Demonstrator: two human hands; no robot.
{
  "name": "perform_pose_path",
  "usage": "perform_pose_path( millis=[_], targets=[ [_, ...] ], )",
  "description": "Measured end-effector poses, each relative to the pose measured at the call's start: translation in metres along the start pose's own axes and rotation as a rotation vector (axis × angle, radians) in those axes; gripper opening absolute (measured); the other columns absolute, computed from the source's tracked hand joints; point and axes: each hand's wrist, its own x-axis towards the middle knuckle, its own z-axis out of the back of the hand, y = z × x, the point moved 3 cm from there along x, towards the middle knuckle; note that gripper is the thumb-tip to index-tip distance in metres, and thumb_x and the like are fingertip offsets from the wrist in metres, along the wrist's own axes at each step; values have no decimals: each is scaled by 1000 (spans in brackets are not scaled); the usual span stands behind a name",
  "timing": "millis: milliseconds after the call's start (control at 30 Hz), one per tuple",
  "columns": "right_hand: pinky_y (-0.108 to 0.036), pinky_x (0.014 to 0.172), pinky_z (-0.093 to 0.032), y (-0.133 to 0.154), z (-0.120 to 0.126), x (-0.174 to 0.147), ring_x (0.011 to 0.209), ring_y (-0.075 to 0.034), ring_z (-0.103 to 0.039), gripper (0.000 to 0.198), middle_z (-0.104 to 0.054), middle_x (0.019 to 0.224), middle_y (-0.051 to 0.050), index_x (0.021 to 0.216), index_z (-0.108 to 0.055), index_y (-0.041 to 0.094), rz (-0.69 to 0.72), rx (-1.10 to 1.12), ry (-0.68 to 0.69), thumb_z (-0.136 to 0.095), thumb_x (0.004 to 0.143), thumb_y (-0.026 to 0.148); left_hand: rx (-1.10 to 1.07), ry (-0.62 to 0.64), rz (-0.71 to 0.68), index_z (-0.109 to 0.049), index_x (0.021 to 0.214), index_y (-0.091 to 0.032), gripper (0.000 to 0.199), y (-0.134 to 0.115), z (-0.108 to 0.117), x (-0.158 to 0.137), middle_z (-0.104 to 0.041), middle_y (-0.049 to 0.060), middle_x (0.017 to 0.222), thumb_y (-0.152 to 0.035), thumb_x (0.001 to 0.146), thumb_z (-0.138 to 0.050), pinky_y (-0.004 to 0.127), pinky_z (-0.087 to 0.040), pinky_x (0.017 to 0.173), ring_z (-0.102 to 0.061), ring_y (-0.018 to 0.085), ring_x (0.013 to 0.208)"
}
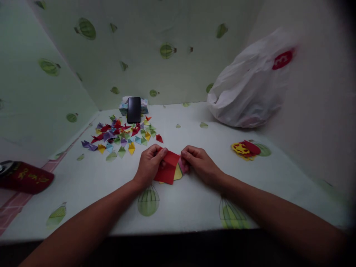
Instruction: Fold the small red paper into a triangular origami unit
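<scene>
A red paper square is pinched between the thumb and fingers of my left hand, upright near the middle of the table. Yellow paper and pink paper show from behind and below its right edge. Close by on the right, my right hand is closed with thumb and forefinger pressed together beside the pink paper. What those fingers hold, if anything, is hidden. To the left and farther back lies a heap of small folded paper pieces in several colours.
A black phone leans on a tissue box at the back. Far left is a red can. A white plastic bag stands back right, with yellow and red cut-outs before it. Walls rise behind and beside the table.
</scene>
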Motion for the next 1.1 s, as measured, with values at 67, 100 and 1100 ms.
perform_pose_path(
  millis=[67, 100, 1100],
  targets=[
    [-26, 53, -38, -3, -2, 0, 50, -11, -49, 31, -57, 58, 3, 80, -56, 20, -12, 33, 23, -64, 89, 48, -12, 9, 2, -53, 73, -19, 31, 0, -1, -1, -57, -4, 55, -44, 86, -66, 22, -39, 54, -48, 10, 50],
    [-26, 52, -37, -4, -3, 0, 50, -11, -49, 30, -56, 57, 4, 81, -57, 19, -25, 41, 35, -67, 87, 47, -14, 20, 4, -54, 73, -19, 31, 0, -2, -2, -58, -4, 56, -44, 87, -66, 22, -40, 55, -49, 10, 52],
    [-26, 56, -44, -8, -1, 2, 55, -10, -54, 18, -62, 64, 2, 81, -64, 17, -57, 165, 99, -74, 79, 32, -118, 167, 155, -59, 77, -17, 32, 3, -6, -2, -57, -4, 54, -47, 85, -68, 19, -36, 49, -46, 8, 47]
  ],
)
